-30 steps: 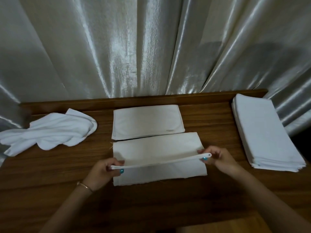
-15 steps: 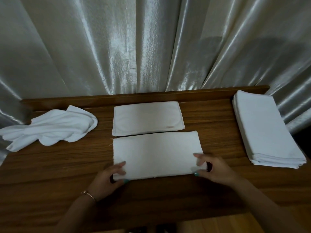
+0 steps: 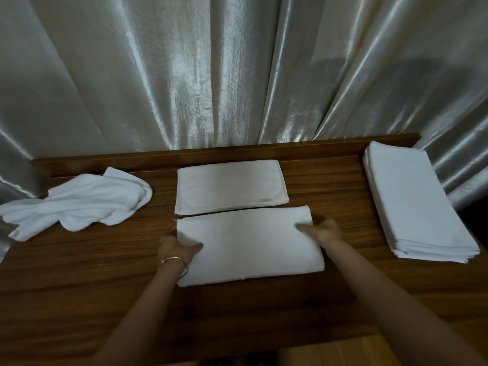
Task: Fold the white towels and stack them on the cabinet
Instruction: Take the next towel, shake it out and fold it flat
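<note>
A white towel point(image 3: 250, 244), folded into a flat rectangle, lies on the wooden cabinet top point(image 3: 79, 273) right in front of me. My left hand point(image 3: 179, 249) holds its left short edge, thumb on top. My right hand point(image 3: 323, 231) holds its right short edge near the far corner, one finger on top. Just behind it lies a smaller folded towel point(image 3: 229, 186). At the right end sits a neat stack of folded towels point(image 3: 412, 202). A crumpled heap of unfolded white towels point(image 3: 84, 202) lies at the left end.
Shiny pale curtains point(image 3: 237, 75) hang close behind the cabinet's raised back rail point(image 3: 317, 147). Bare wood shows between the middle towels and the stack, and along the near edge.
The lifted towel edge was brought down and the fold laid flat. Both hands then slid from the near corners up along the towel's short sides.
</note>
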A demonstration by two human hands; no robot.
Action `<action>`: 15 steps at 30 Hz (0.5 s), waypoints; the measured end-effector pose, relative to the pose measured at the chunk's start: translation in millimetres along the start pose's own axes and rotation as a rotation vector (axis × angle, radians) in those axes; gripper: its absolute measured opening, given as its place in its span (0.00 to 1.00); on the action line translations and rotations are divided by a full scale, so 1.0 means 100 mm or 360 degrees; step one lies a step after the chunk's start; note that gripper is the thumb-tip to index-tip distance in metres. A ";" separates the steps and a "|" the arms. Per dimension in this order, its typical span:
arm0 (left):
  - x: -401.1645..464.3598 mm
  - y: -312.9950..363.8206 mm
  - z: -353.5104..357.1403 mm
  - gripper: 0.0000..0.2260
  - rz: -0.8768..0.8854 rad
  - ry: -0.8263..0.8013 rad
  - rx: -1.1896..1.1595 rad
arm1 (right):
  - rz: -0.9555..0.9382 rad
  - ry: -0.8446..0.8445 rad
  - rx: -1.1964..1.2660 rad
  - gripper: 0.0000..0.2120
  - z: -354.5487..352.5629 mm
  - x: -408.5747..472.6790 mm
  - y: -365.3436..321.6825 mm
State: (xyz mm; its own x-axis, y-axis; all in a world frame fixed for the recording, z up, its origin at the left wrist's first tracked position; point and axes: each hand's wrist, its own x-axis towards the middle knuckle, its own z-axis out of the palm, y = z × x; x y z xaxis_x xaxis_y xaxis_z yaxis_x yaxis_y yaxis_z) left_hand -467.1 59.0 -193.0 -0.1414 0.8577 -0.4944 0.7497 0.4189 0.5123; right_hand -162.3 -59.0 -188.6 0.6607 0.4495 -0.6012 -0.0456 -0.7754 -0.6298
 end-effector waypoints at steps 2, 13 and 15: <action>0.00 0.03 0.00 0.36 -0.0070 -0.0090 -0.0068 | 0.0093 -0.0065 0.0172 0.30 -0.04 -0.02 -0.05; -0.18 0.18 -0.70 0.14 0.0637 -0.0661 -0.0535 | -0.0572 -0.0270 0.0130 0.08 -0.39 -0.35 -0.34; 0.03 0.34 -0.80 0.14 0.0706 -0.0531 -0.0600 | -0.0717 -0.0211 0.0088 0.07 -0.33 -0.27 -0.56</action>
State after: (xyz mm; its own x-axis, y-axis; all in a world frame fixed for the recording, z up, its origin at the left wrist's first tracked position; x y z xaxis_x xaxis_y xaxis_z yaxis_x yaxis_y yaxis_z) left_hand -493.7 99.0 -121.2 0.3812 0.8597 -0.3400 0.4051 0.1753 0.8973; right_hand -152.8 -42.8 -120.8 0.5228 0.7912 -0.3171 0.1817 -0.4669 -0.8654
